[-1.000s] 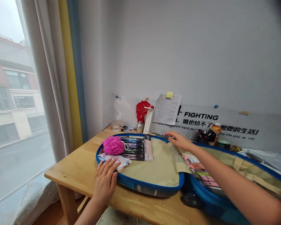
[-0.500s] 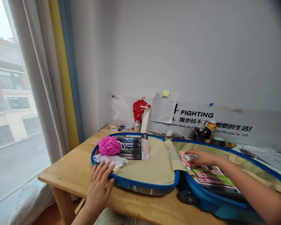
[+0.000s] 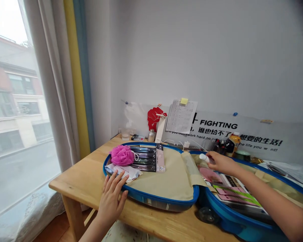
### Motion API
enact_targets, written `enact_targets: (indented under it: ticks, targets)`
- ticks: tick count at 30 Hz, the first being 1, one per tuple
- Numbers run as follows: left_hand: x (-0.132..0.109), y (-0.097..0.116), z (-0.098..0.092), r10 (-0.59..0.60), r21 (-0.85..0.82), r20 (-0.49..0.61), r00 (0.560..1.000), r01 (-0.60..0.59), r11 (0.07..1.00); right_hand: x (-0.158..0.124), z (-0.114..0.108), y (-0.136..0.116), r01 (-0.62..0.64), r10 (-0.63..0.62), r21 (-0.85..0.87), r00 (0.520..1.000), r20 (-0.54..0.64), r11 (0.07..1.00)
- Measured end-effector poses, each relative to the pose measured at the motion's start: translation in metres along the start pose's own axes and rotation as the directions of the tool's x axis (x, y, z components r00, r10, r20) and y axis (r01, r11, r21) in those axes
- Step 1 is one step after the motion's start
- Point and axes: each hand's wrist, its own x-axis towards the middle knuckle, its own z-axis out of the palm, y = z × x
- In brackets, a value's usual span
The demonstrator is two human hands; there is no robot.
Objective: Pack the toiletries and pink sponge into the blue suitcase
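A blue-rimmed suitcase [image 3: 154, 198] lies spread open on the table. My left hand [image 3: 112, 190] rests over the left half's front rim, fingers spread, beside a white soft packet [image 3: 127, 172]; whether it touches the packet is unclear. Behind the packet sit a pink bath puff [image 3: 121, 155] and a carded pack of toothbrushes [image 3: 147, 160]. Over the right half, my right hand [image 3: 221, 163] grips a small white cylindrical container [image 3: 203, 157], whose far end is hidden by the fingers. Below it are a pink item [image 3: 210, 175] and pink-and-green packages [image 3: 233, 192].
The wooden table [image 3: 83, 174] ends at the front and left. Behind the suitcase stand a small jar [image 3: 151, 135], a glass [image 3: 125, 135], an orange-labelled bottle [image 3: 232, 144] and a white charger [image 3: 186, 144]. A curtain [image 3: 55, 84] hangs by the window.
My right hand has raised the white container slightly from the pink item in the right half. My left hand stays at the rim. The view has shifted a little to the left.
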Motion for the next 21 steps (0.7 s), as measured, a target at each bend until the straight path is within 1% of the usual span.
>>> enact_targets:
  ticks: [2,5,7,9,12,14,16,21]
  targets:
    - [0.000,0.000,0.000,-0.007,-0.009,-0.005,1.000,0.007,1.000,0.006,-0.009,-0.023,0.032,-0.032,0.027,0.999,-0.021,0.999]
    - [0.001,0.001,0.000,-0.007,-0.014,-0.013,1.000,0.007,1.000,0.012,-0.011,-0.076,0.170,-0.173,0.094,0.985,0.024,0.981]
    - [0.002,0.001,-0.001,0.000,-0.011,-0.014,1.000,0.000,1.000,0.014,-0.002,-0.118,0.277,-0.289,0.129,0.954,0.080,0.952]
    - [0.002,0.002,-0.002,0.006,-0.008,-0.018,1.000,-0.006,1.000,0.017,0.011,-0.158,0.356,-0.374,0.143,0.919,0.125,0.923]
    - [0.001,0.001,-0.002,-0.002,0.000,-0.008,1.000,0.002,1.000,0.022,0.034,-0.203,0.394,-0.410,0.121,0.895,0.176,0.911]
    - [0.001,0.001,-0.002,-0.004,0.012,0.004,1.000,0.004,1.000,0.026,0.048,-0.221,0.398,-0.407,0.088,0.889,0.208,0.913]
    - [0.001,0.001,-0.002,0.003,0.023,0.005,1.000,-0.003,1.000,0.028,0.058,-0.231,0.401,-0.402,0.054,0.886,0.234,0.915]
    - [0.002,0.001,-0.001,0.037,0.029,-0.019,0.999,-0.036,0.999,0.024,0.073,-0.237,0.414,-0.403,0.014,0.878,0.258,0.910]
